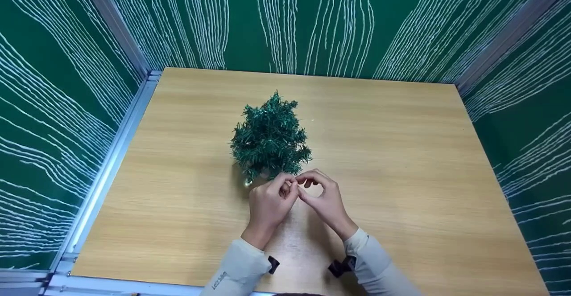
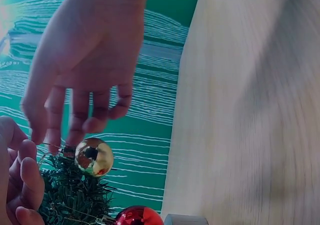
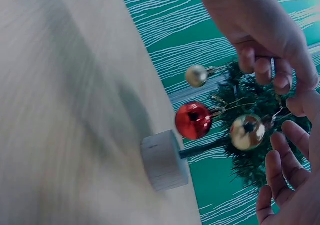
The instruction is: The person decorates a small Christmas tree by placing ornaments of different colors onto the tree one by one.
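A small green artificial tree stands on the table, with both hands at its near right side. My left hand has curled fingers and pinches a thin gold thread at its fingertips. The right hand makes a C shape, thumb and forefinger at the same thread, tips meeting the left hand's. In the right wrist view a gold ball ornament hangs by that thread beside the branches. A red ball ornament and a smaller gold ball hang near it. The fingertips partly hide the thread.
The tree's pale round base rests on the wooden table. Green walls with white wavy lines surround the table on the back and sides, with a metal rail along the left edge.
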